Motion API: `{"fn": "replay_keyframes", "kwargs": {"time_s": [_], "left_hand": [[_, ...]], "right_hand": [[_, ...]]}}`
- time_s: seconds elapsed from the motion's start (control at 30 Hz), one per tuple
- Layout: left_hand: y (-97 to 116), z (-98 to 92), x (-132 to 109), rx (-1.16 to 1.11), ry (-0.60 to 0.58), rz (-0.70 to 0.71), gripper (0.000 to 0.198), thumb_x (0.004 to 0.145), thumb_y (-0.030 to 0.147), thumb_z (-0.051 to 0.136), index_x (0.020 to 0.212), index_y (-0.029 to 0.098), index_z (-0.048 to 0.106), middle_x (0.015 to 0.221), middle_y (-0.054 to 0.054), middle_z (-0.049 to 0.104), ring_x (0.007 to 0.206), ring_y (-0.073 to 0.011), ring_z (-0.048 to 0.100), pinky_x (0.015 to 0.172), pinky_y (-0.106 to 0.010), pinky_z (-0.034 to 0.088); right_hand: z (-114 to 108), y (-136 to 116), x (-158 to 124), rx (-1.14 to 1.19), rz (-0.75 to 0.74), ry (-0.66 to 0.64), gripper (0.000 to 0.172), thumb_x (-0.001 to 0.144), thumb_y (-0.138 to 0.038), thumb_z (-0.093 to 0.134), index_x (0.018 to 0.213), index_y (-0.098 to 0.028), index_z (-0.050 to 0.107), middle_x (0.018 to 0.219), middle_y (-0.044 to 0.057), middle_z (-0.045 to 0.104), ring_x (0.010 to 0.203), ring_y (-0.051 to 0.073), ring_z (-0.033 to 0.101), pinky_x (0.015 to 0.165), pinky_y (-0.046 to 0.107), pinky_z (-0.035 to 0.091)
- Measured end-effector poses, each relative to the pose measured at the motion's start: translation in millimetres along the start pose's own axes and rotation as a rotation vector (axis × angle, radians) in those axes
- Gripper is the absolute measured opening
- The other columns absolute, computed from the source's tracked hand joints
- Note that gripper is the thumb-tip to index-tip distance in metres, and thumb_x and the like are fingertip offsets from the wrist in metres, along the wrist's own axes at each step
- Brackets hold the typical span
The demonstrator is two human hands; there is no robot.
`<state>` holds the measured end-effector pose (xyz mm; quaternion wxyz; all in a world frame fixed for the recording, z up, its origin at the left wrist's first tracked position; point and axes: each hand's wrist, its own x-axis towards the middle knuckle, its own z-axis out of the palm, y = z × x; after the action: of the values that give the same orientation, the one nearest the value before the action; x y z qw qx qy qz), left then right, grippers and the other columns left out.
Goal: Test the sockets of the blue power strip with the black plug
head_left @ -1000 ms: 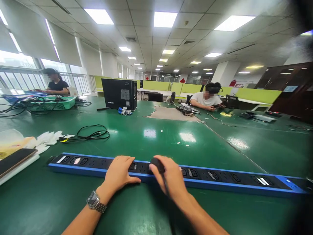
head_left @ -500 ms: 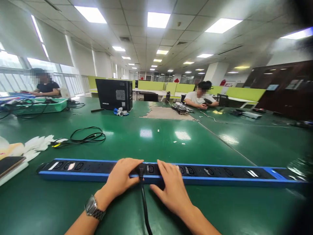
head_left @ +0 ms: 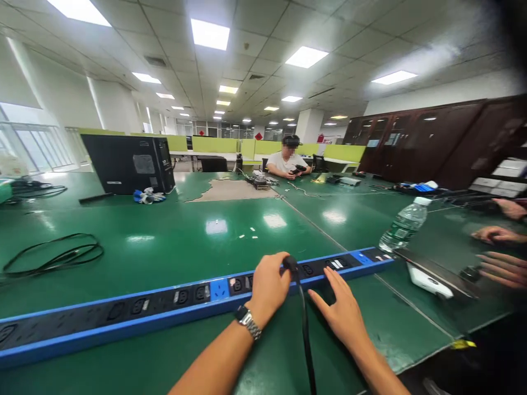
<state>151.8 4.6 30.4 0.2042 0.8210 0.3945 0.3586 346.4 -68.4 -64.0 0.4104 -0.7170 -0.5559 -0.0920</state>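
A long blue and black power strip (head_left: 156, 307) with several sockets runs slantwise across the green table. My left hand (head_left: 267, 288), with a metal-banded watch on its wrist, is closed on a black power plug (head_left: 290, 263) above the strip. From this plug a thick black cord (head_left: 307, 340) hangs down toward me. Whether the plug is seated in a socket, I cannot tell. To the right, my right hand (head_left: 343, 304) has its fingers apart, fingertips at the strip's near edge, and it holds nothing.
A water bottle (head_left: 405, 225) stands by the strip's right end, beside a dark flat object with a white device (head_left: 430, 280). Another person's hands (head_left: 502, 263) are at the right edge. Behind are a black computer case (head_left: 127, 164), gloves (head_left: 149, 196), a coiled cable (head_left: 53, 255) and a seated person (head_left: 289, 159).
The view has turned right, bringing the bottle and another person's hands into sight. My hands and the plug have moved right along the strip. My left fingers have closed on the plug.
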Motion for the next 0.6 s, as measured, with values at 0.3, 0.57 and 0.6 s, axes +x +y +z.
{"fn": "replay_keyframes", "kwargs": {"time_s": [0.3,0.57,0.6], "left_hand": [[45.0,81.3,42.8,0.132,-0.209,0.026,0.029,0.091,0.025,0.053,0.119,0.023,0.059,0.103,-0.008,0.072,0.098,-0.0233,0.066,0.086,-0.033,0.05],[46.0,77.9,42.3,0.193,-0.245,-0.001,0.026,0.089,0.025,0.052,0.114,0.02,0.059,0.096,-0.009,0.073,0.091,-0.0244,0.068,0.08,-0.033,0.052],[45.3,76.3,42.5,0.195,-0.24,-0.006,0.026,0.089,0.023,0.052,0.114,0.02,0.059,0.097,-0.009,0.073,0.092,-0.0245,0.068,0.081,-0.033,0.052]], "right_hand": [[-1.7,12.3,-2.8,0.169,0.237,0.202,0.06,0.078,-0.051,0.056,0.127,-0.017,0.051,0.133,0.018,0.053,0.124,0.032,0.05,0.105,0.052,0.038],[-15.2,13.2,7.6,0.293,0.339,0.179,0.061,0.074,-0.056,0.059,0.123,-0.019,0.055,0.13,0.014,0.058,0.119,0.031,0.054,0.101,0.05,0.041],[-17.9,15.5,9.5,0.299,0.357,0.172,0.061,0.074,-0.056,0.059,0.122,-0.019,0.056,0.129,0.014,0.058,0.119,0.031,0.054,0.102,0.05,0.041]]}}
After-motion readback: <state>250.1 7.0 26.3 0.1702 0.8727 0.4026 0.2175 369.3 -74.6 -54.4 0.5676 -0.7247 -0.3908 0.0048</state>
